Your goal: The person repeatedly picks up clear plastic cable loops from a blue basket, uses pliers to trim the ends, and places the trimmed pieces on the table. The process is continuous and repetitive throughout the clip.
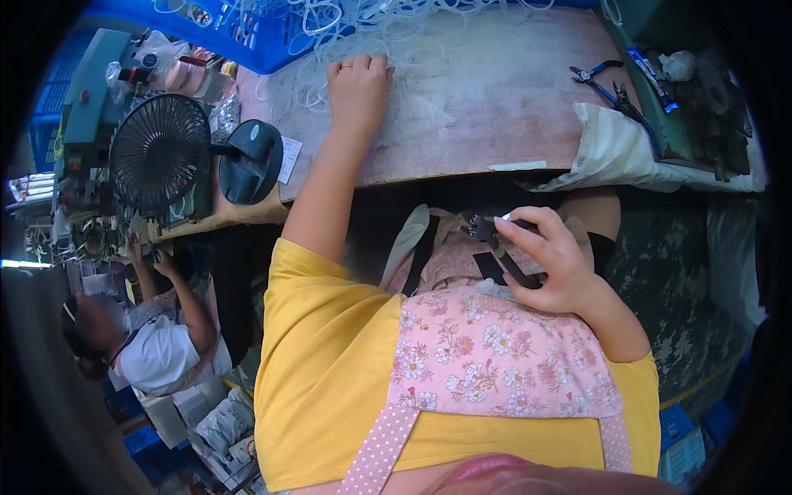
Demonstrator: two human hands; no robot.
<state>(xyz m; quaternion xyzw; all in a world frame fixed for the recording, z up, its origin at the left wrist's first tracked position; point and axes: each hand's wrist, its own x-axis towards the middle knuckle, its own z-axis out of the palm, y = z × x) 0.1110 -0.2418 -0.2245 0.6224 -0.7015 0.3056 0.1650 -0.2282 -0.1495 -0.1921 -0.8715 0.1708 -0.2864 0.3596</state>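
Note:
My left hand (360, 97) rests at the far part of the worktable (478, 107), fingers curled down with their tips hidden. Around it lies a tangle of thin, clear plastic loops (412, 29), some hanging over the rim of a blue crate (268, 49). Whether any loop is caught in its fingers I cannot make out. Close to my apron, above my lap, my right hand (553, 260) is closed around dark-handled cutting pliers (513, 266), their jaws pointing up and left.
At the left stand a dark fan (161, 153) and its base (250, 161), beside bottles and bags. Two blue-handled pliers (606, 82) lie at the right near a white cloth or bag (610, 148) and a green machine base (672, 136). A co-worker (169, 346) sits at the left.

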